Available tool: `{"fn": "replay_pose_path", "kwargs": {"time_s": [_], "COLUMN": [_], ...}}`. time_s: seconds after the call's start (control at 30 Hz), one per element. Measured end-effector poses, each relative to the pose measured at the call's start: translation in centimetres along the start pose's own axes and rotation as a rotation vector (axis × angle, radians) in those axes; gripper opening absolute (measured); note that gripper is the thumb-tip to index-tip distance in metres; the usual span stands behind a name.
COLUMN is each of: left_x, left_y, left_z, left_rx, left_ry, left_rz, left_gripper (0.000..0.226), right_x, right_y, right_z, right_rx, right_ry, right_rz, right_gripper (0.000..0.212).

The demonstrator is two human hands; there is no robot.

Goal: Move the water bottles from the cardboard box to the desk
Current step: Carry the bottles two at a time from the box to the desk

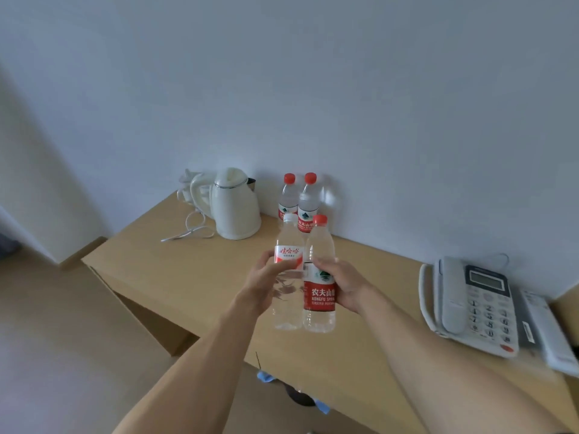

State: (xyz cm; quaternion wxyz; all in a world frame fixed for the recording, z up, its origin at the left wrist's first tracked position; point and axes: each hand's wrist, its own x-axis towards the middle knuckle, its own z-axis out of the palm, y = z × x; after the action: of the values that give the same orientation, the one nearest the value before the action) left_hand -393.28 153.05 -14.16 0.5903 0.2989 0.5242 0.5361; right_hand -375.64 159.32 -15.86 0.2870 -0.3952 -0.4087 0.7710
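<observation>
We find two bottles in transit above the desk (194, 277), both upright and side by side, their sides touching or nearly so. We judge the step in hand to be setting them down. To do it well, we would carry them toward the two red-capped bottles (299, 205) already standing at the wall just right of the kettle (235, 205), lower each straight down until its base sits flat, and release only then. We would keep clear of the standing pair, since a nudge could topple them, and clear of the kettle's cord (191, 230) lying to its left.

Grip: the left hand (266, 280) wraps the white-capped bottle (288, 277) around its middle, fingers curled over the label. The right hand (341, 286) holds the red-capped bottle in hand (319, 277) likewise at the label, thumb across the front. Both grips appear firm and closed round the bottles.

The cardboard box is not in view. A telephone (476, 305) sits well right of the kettle.
</observation>
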Motion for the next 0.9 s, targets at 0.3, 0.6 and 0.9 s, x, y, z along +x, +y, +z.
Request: {"fn": "replay_pose_path", "kwargs": {"time_s": [0.3,0.6,0.9], "left_x": [8.5,15.0,20.0], "left_y": [1.4,1.9,2.3], "left_z": [2.8,4.2,4.4], "left_rx": [0.085,0.325,0.529], "left_ry": [-0.129,-0.36,-0.432], "left_rz": [0.057,0.142,0.147], "left_gripper": [0.081,0.07,0.067], "right_x": [4.2,5.1,6.3], "right_y": [-3.3,-5.1,-5.6], "right_z": [-5.2,-9.5,-10.0], "right_rx": [-0.023,-0.269,-0.384], "right_ry": [0.103,0.393,0.56], "right_rz": [-0.119,-0.139,-0.176], "right_gripper": [0.061,0.062,0.06]}}
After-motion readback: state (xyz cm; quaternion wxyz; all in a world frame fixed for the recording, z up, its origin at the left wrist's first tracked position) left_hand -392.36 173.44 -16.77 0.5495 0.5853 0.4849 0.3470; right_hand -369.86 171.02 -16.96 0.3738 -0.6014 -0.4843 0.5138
